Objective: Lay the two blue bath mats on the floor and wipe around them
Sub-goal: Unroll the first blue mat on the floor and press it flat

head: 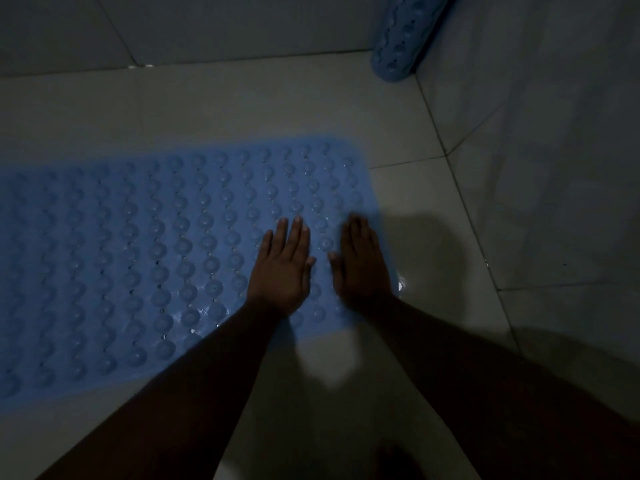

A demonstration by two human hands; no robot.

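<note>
Dim grey-white floor tiles [242, 109] fill most of what I see through the head camera, meeting a tiled back wall [207, 26] at the top and a second tiled wall [554, 133] on the right. The light is low, so fine detail is hard to make out. One blue bath mat [138, 254] lies spread flat on the floor, running from the left edge of the view to just right of centre, its surface covered in rows of round bumps with small holes between them and a few wet glints. Both of my hands are on its right-hand end. My left hand [282, 268] lies palm down on the mat, its fingers [298, 237] released, straight and close together, thumb out to the side, grasping nothing. My right hand [362, 265] lies palm down just beside it, close to the mat's right edge; its fingers [360, 233] are straight and released too, though they are slightly blurred. The two hands are near each other but apart, with a strip of mat showing between the thumbs. A small bright wet spot [400, 285] shines on the tile just right of my right hand. The second blue mat [401, 39] is rolled into a tube and stands tilted in the far corner where the walls meet, its lower end on the floor, well apart from the flat mat and from both hands.
</note>
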